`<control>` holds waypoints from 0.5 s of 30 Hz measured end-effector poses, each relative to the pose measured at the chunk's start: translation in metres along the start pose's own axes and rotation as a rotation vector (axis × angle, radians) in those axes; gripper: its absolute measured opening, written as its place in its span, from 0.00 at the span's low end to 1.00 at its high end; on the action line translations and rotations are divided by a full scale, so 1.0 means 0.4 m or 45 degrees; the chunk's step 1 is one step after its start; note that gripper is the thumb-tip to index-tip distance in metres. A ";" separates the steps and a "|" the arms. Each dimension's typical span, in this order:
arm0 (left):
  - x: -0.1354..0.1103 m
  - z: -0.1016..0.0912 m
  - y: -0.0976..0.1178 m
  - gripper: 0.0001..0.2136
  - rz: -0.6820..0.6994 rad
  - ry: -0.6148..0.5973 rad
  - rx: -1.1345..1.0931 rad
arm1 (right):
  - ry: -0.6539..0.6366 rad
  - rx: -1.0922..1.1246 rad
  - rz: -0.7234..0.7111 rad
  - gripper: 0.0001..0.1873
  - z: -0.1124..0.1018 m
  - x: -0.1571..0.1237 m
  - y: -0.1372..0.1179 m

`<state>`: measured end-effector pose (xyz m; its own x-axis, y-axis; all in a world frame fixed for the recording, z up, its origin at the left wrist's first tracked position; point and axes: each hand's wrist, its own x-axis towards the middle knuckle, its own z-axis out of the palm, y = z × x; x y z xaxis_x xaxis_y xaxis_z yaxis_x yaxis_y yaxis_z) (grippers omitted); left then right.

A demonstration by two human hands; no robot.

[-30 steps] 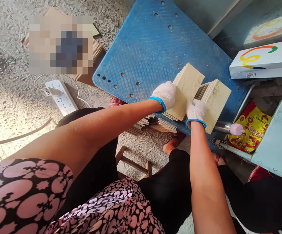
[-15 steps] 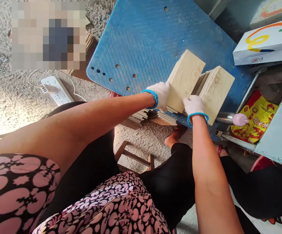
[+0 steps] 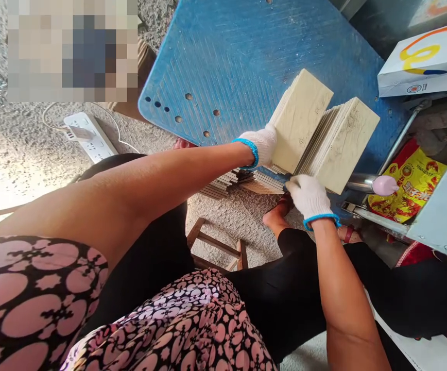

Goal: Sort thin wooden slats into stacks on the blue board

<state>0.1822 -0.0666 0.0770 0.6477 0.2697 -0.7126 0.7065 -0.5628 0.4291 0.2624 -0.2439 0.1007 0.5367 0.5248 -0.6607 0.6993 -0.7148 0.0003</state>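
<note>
The left hand is gripping one stack of thin boards on the blue table, while the right hand, loosely curled, is touching the lower edge of the other stack; the edges should be kept flush.

Gloved left hand grips the left stack of thin wooden boards, standing on edge on the blue table. Gloved right hand sits at the bottom corner of the right stack, at 4 o'clock of the left one, stacks touching. More boards lie flat under the table edge; power strip on the floor at 9 o'clock.

No legible text on box or packet.
</note>
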 end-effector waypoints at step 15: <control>-0.011 -0.003 0.009 0.47 -0.029 0.016 0.062 | -0.200 -0.153 0.001 0.19 0.175 0.024 0.018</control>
<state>0.1824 -0.0688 0.0825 0.6352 0.2927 -0.7147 0.7067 -0.5936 0.3850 0.2395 -0.2765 0.0418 0.4635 0.4386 -0.7699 0.7551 -0.6502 0.0841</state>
